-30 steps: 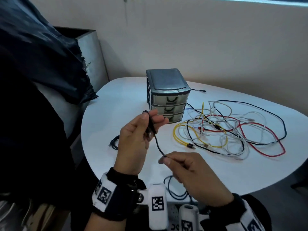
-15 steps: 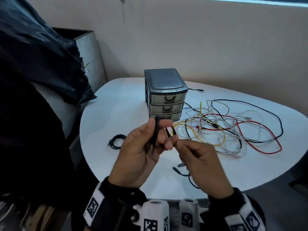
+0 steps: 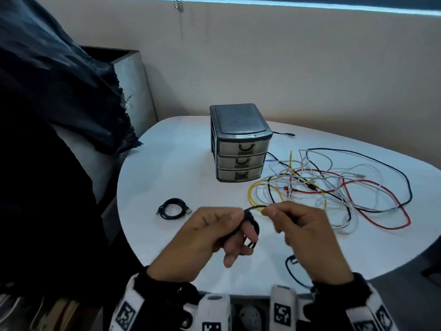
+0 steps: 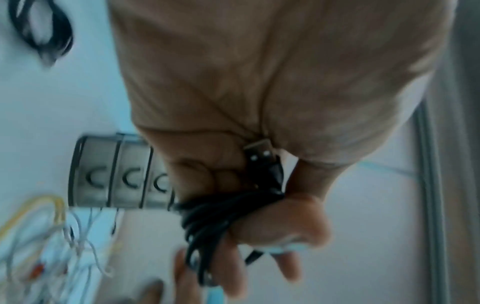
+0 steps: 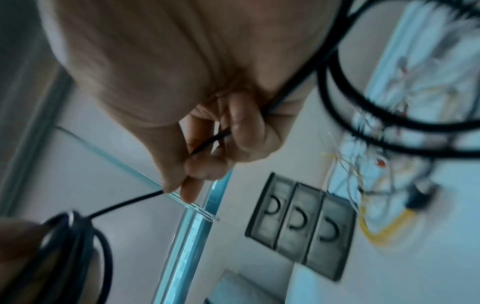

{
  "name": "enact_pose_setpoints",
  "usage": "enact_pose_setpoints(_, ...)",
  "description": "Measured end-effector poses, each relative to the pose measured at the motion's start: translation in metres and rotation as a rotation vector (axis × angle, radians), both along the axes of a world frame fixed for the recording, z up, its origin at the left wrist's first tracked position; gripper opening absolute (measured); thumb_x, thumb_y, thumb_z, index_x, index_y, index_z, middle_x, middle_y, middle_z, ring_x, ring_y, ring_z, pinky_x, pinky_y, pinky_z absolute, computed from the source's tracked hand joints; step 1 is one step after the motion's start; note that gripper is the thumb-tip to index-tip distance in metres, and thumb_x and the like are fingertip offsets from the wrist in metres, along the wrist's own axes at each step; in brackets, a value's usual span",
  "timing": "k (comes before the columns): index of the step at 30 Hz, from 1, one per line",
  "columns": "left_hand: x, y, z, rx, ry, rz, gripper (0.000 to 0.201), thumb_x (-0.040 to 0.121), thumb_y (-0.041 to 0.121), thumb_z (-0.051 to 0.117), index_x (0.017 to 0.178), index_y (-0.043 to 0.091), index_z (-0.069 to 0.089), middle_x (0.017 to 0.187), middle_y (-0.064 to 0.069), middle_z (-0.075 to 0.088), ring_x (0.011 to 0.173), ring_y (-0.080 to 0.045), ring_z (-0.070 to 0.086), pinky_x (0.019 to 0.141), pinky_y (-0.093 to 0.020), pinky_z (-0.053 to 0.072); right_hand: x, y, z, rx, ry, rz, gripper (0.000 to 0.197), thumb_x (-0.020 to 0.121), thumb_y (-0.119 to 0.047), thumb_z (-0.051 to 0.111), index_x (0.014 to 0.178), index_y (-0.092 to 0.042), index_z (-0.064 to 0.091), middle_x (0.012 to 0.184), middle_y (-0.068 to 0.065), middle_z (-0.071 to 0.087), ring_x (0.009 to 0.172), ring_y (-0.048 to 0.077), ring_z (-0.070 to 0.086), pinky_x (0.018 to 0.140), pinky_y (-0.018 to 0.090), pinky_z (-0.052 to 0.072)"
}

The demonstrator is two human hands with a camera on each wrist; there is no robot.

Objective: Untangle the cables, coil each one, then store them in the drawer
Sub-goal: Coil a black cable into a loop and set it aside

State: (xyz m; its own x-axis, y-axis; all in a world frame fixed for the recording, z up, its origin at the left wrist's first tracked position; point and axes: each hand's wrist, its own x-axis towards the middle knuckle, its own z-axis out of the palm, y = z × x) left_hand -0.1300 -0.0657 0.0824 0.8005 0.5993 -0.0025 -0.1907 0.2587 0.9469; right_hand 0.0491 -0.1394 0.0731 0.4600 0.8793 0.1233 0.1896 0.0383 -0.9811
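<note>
My left hand holds a small coil of black cable above the near edge of the white table; in the left wrist view the loops lie round my fingers, with the cable's USB plug against the palm. My right hand pinches the same cable's free run just right of the coil, and the slack hangs in loops below it. A finished black coil lies on the table to the left. The grey three-drawer unit stands behind, all drawers closed.
A tangle of white, yellow, red and black cables spreads over the table right of the drawer unit. A loose dark cable loop hangs at the near edge. A dark cloth and grey bin stand left.
My hands moved apart and lower: the right hand, touching the left half a second ago, now draws the cable out to the right. The coil on my left fingers has more turns.
</note>
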Motion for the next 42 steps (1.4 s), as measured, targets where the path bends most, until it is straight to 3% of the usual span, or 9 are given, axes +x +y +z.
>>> enact_pose_setpoints(6, 0.01, 0.018, 0.012, -0.309, -0.425, 0.461, 0.04, 0.098, 0.028, 0.043, 0.088, 0.005, 0.073, 0.063, 0.002, 0.052, 0.058, -0.014, 0.057, 0.081, -0.029, 0.057, -0.038, -0.006, -0.026, -0.074, -0.095, 0.205, 0.018, 0.095, -0.027, 0.062, 0.085, -0.027, 0.076, 0.062, -0.012, 0.061, 0.057, 0.002, 0.049, 0.059, 0.02, 0.039)
enact_pose_setpoints(10, 0.002, 0.04, -0.018, 0.421, 0.196, 0.733, 0.032, 0.104, 0.028, 0.046, 0.084, 0.018, 0.07, 0.078, 0.01, 0.071, 0.079, -0.015, 0.067, 0.079, -0.027, 0.049, -0.044, -0.018, -0.015, -0.159, -0.044, 0.447, 0.014, 0.095, -0.024, 0.059, 0.091, -0.025, 0.072, 0.06, -0.009, 0.058, 0.053, 0.006, 0.04, 0.054, 0.021, 0.032)
enact_pose_setpoints(14, 0.006, 0.021, -0.032, 0.618, 0.515, 0.306, 0.039, 0.103, 0.038, 0.047, 0.076, 0.021, 0.069, 0.065, 0.002, 0.069, 0.075, -0.015, 0.067, 0.072, -0.019, 0.044, -0.017, -0.019, 0.004, 0.017, -0.14, 0.164, 0.014, 0.091, -0.02, 0.067, 0.077, -0.019, 0.07, 0.063, 0.004, 0.062, 0.053, 0.013, 0.047, 0.052, 0.029, 0.043)
enact_pose_setpoints(18, 0.013, -0.005, -0.006, 0.087, 0.06, -0.055, 0.039, 0.093, 0.044, 0.059, 0.082, 0.011, 0.076, 0.05, 0.004, 0.055, 0.047, -0.012, 0.054, 0.075, -0.025, 0.053, 0.007, -0.014, -0.006, 0.076, -0.071, -0.014, 0.015, 0.088, -0.014, 0.067, 0.073, -0.014, 0.071, 0.054, 0.001, 0.057, 0.051, 0.003, 0.045, 0.047, 0.029, 0.045)
enact_pose_setpoints(22, 0.024, 0.001, 0.024, -0.299, -0.364, 0.325, 0.037, 0.087, 0.035, 0.054, 0.072, 0.009, 0.075, 0.051, 0.007, 0.045, 0.042, -0.008, 0.048, 0.069, -0.026, 0.058, -0.01, -0.016, -0.031, -0.032, 0.063, 0.132, 0.02, 0.095, -0.016, 0.06, 0.08, -0.019, 0.073, 0.049, -0.004, 0.045, 0.046, 0.006, 0.038, 0.048, 0.019, 0.032)
enact_pose_setpoints(26, 0.014, 0.037, 0.016, -0.337, -0.569, 0.648, 0.038, 0.104, 0.027, 0.038, 0.094, 0.005, 0.067, 0.067, 0.005, 0.057, 0.066, -0.009, 0.063, 0.089, -0.027, 0.056, -0.029, -0.025, -0.042, -0.026, 0.083, 0.176, 0.022, 0.1, -0.023, 0.054, 0.09, -0.017, 0.072, 0.049, -0.005, 0.039, 0.048, 0.008, 0.033, 0.05, 0.02, 0.028)
enact_pose_setpoints(32, -0.008, 0.071, -0.032, 0.247, -0.061, 1.117, 0.027, 0.106, 0.023, 0.043, 0.093, 0.022, 0.066, 0.076, 0.01, 0.071, 0.084, -0.013, 0.067, 0.084, -0.026, 0.048, -0.028, -0.053, -0.01, -0.04, 0.038, 0.374, 0.002, 0.081, -0.027, 0.075, 0.08, -0.025, 0.075, 0.07, 0.013, 0.069, 0.063, 0.011, 0.057, 0.062, 0.026, 0.045)
enact_pose_setpoints(38, -0.001, 0.032, -0.037, 0.606, 0.438, 0.544, 0.032, 0.102, 0.028, 0.053, 0.078, 0.023, 0.072, 0.07, 0.003, 0.073, 0.078, -0.003, 0.064, 0.082, -0.032, 0.05, 0.004, -0.067, 0.046, 0.269, -0.139, -0.083, 0.012, 0.078, -0.027, 0.08, 0.07, -0.021, 0.073, 0.062, -0.012, 0.068, 0.054, -0.003, 0.055, 0.055, 0.006, 0.042)
enact_pose_setpoints(42, 0.006, -0.022, -0.014, 0.421, 0.291, -0.158, 0.046, 0.096, 0.056, 0.049, 0.082, 0.02, 0.073, 0.057, 0.004, 0.063, 0.056, -0.009, 0.057, 0.068, -0.029, 0.046, 0.045, -0.045, 0.035, 0.319, -0.181, -0.327, 0.011, 0.086, -0.017, 0.066, 0.079, -0.024, 0.07, 0.058, -0.018, 0.063, 0.05, -0.001, 0.048, 0.055, 0.008, 0.037)
